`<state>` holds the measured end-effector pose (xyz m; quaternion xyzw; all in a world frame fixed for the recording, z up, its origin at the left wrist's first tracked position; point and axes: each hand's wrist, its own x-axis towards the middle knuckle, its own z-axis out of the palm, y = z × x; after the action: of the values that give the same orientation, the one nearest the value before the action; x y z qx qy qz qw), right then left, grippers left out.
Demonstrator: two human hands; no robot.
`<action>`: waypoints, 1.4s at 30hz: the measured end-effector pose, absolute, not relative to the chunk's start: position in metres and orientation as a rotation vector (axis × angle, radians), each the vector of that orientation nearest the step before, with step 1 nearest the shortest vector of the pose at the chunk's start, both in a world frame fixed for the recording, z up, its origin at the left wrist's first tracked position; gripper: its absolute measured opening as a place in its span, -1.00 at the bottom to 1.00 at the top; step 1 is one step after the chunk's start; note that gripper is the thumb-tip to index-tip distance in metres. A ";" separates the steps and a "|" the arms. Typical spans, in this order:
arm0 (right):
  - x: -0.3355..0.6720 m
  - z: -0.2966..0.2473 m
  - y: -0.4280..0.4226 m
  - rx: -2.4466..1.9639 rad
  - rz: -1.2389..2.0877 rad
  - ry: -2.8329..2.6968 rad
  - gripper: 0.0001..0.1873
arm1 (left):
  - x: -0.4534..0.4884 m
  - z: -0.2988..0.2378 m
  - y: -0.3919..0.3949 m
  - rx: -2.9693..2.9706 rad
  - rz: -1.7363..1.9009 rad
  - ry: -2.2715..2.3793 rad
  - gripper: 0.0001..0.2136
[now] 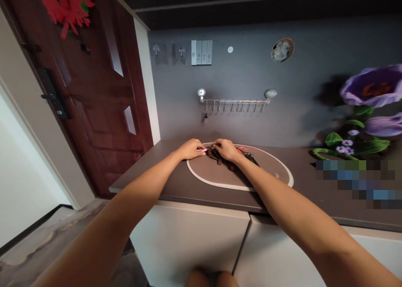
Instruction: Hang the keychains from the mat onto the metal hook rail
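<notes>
An oval brown mat (207,174) with a pale rim lies on the dark counter. My left hand (190,149) is at its left edge, closed on a thin, flat pink piece (202,150). Just to the right, my right hand (226,149) has its fingers pinched over a heap of small dark items (214,154), possibly keys. What its fingertips hold is hidden. More dark items with red bits (249,156) show behind my right wrist. A key (206,118) hangs from the left end of the hook rail (237,101) on the wall above.
A dark red door (103,111) stands at the left. White switches (202,52) and clear hooks (181,51) are on the grey wall. Purple artificial flowers (372,88) stand at the right of the counter. White cabinet doors (191,232) lie below.
</notes>
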<state>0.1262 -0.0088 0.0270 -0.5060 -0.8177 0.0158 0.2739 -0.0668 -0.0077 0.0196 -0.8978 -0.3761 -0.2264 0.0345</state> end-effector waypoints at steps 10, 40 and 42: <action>0.124 0.028 -0.011 -1.343 0.027 -2.183 -0.76 | -0.068 0.020 -0.008 -2.691 -0.641 -1.216 -0.76; 0.118 0.035 -0.022 -1.234 0.071 -2.116 -0.79 | -0.066 0.036 -0.016 -2.456 -1.626 -1.488 -0.79; 0.118 0.035 -0.021 -1.208 0.108 -2.080 -0.79 | -0.065 0.035 -0.015 -2.471 -1.731 -1.486 -0.80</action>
<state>0.1176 -0.0211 0.0349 -0.4683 -0.8064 0.0420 0.3587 -0.0652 -0.0147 0.0355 -0.7302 -0.4392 -0.5117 -0.1104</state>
